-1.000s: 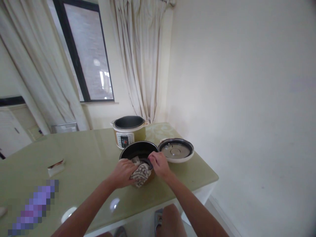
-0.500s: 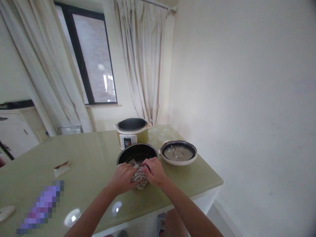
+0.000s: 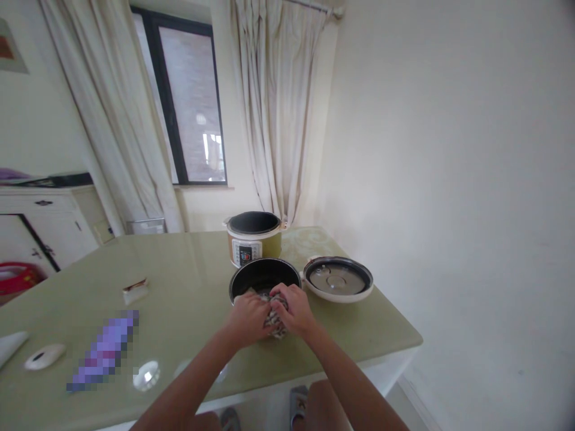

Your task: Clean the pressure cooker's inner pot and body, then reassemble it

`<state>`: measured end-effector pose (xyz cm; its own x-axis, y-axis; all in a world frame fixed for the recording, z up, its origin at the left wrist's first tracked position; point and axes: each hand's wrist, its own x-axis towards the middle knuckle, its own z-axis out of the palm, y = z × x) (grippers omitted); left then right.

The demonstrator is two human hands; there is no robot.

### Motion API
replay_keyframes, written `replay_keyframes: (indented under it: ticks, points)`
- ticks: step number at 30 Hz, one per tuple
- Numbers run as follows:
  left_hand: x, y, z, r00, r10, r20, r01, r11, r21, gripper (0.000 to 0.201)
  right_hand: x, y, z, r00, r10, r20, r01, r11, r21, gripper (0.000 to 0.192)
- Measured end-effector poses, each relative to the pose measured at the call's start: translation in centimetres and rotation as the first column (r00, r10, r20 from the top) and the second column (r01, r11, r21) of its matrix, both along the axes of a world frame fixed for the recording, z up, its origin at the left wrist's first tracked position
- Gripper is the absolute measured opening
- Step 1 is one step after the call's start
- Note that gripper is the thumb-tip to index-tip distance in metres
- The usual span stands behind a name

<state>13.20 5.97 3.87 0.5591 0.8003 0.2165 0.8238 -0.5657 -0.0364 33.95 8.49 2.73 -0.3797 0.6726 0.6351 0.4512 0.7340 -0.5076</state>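
We held a bunched cloth (image 3: pixel 277 327) at the near rim of a round black pot (image 3: pixel 265 269), its pale weave printed with a dark swirling pattern. Our left hand (image 3: pixel 251 317) and right hand (image 3: pixel 294 306) met over the fabric, each grip closed and pinching the cloth between them. Just behind the pot stood an open cooker (image 3: pixel 270 246), its smooth gold-toned body bearing a silver control panel (image 3: pixel 247 252) with a dark display; the lettering was too small for us to read. To the right, a round lid (image 3: pixel 336 280) lay underside up, its metal disc ringed in black within a white shell. The glossy green desk (image 3: pixel 188 275) also carried a small white packet (image 3: pixel 135 292) and a pixelated purple item (image 3: pixel 108 350).
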Motion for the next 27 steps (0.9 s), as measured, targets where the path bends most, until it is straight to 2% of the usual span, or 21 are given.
replay_keyframes:
  ticks: [2, 5, 8, 12, 15, 17, 19, 21, 22, 25, 27]
  points:
    - [-0.3, 0.0, 0.0, 0.995, -0.1, 0.02, 0.1, 0.995, -0.001, 0.056, 0.8, 0.0, -0.2, 1.0, 0.013, 0.003, -0.013, 1.0, 0.02, 0.07]
    - [-2.4, 0.9, 0.4, 0.969, -0.237, 0.065, 0.236, 0.971, 0.024, 0.059, 2.0, 0.5, -0.1, 0.999, -0.034, -0.01, 0.035, 0.999, 0.011, 0.068]
    - [-2.4, 1.5, 0.6, 0.981, -0.188, 0.055, 0.187, 0.982, 0.03, 0.056, 1.4, 0.0, -0.1, 0.994, -0.105, 0.009, 0.105, 0.994, 0.014, 0.062]
    - [1.0, 0.0, 0.6, 1.0, 0.016, -0.022, -0.017, 0.999, -0.039, 0.044, -0.4, -1.5, -0.8, 0.997, -0.069, -0.026, 0.07, 0.996, 0.054, 0.064]
    - [0.9, -1.0, 0.9, 0.999, -0.036, -0.008, 0.036, 0.996, -0.081, 0.052, 0.6, -1.1, -1.3, 0.993, 0.003, -0.116, 0.001, 0.999, 0.035, 0.073]
    - [-1.0, -1.0, 1.4, 0.991, -0.126, 0.047, 0.131, 0.985, -0.112, 0.058, 1.8, -0.4, -1.3, 0.99, 0.038, -0.134, -0.034, 0.999, 0.027, 0.074]
    - [-3.0, -0.3, 2.1, 0.983, -0.141, 0.115, 0.156, 0.979, -0.133, 0.061, 2.4, -0.2, -1.0, 0.994, 0.011, -0.113, -0.01, 1.0, 0.013, 0.067]
    - [-4.1, 0.6, 2.8, 0.991, -0.045, 0.125, 0.067, 0.982, -0.176, 0.063, 1.9, -0.7, -0.7, 0.998, -0.039, -0.058, 0.04, 0.999, 0.013, 0.059]
    - [-4.1, 1.2, 3.1, 0.997, 0.017, 0.081, 0.001, 0.975, -0.222, 0.063, 1.4, -1.3, -0.7, 0.998, -0.052, -0.029, 0.053, 0.998, 0.022, 0.056]
    - [-2.4, 3.2, 4.0, 0.983, 0.114, -0.145, -0.158, 0.925, -0.345, 0.054, -0.9, -3.1, -1.3, 0.999, -0.052, -0.005, 0.052, 0.997, 0.058, 0.059]
    - [-1.0, 4.6, 4.2, 0.965, 0.127, -0.23, -0.204, 0.914, -0.35, 0.042, -2.0, -3.9, -2.1, 0.998, -0.056, -0.015, 0.057, 0.995, 0.08, 0.063]
